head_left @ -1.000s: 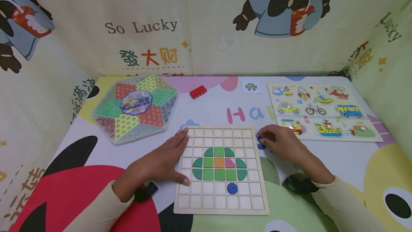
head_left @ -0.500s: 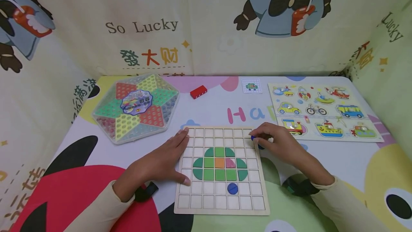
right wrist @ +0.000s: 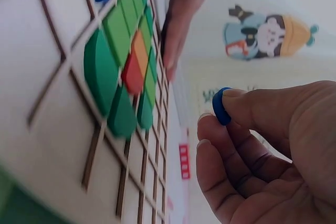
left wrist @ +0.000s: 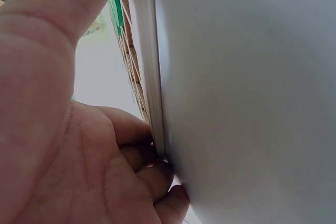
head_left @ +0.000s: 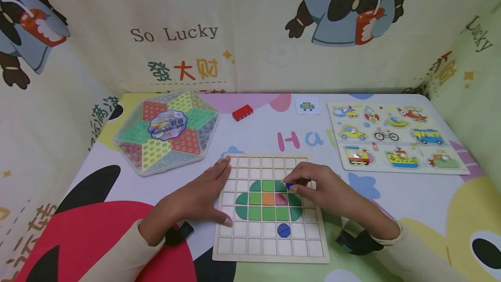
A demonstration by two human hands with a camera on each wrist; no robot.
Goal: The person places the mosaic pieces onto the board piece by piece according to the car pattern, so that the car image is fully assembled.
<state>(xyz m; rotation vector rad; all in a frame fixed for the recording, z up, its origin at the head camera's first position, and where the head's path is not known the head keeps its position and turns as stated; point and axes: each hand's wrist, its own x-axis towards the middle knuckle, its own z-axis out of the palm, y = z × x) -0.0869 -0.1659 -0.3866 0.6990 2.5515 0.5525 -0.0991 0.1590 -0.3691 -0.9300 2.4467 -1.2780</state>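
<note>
A square wooden grid board point(head_left: 271, 257) lies on the table. On it, green square and rounded tiles point(head_left: 268, 214) surround an orange square point(head_left: 268, 198) and a pink-red quarter-round tile point(head_left: 280, 199). Two blue half-round tiles point(head_left: 283, 230) form a disc lower down. My left hand point(head_left: 195, 197) rests along the board's left edge, fingers stretched toward the top corner and thumb over the rim. Between thumb and fingertips, my right hand point(head_left: 322, 186) pinches a small blue tile point(right wrist: 221, 106) with a curved edge. It is above the board's upper right part, near the green tiles.
A hexagonal clear-lidded game box point(head_left: 166, 129) lies at the back left, a red block point(head_left: 242, 112) beside it. Farther right are a small pattern card point(head_left: 307, 105) and a vehicle puzzle board point(head_left: 399, 138). A printed curtain point(head_left: 254, 64) hangs behind the table.
My right hand has brought the blue tile from beside the board's right edge leftward over the board. The left hand has stayed at its edge.
</note>
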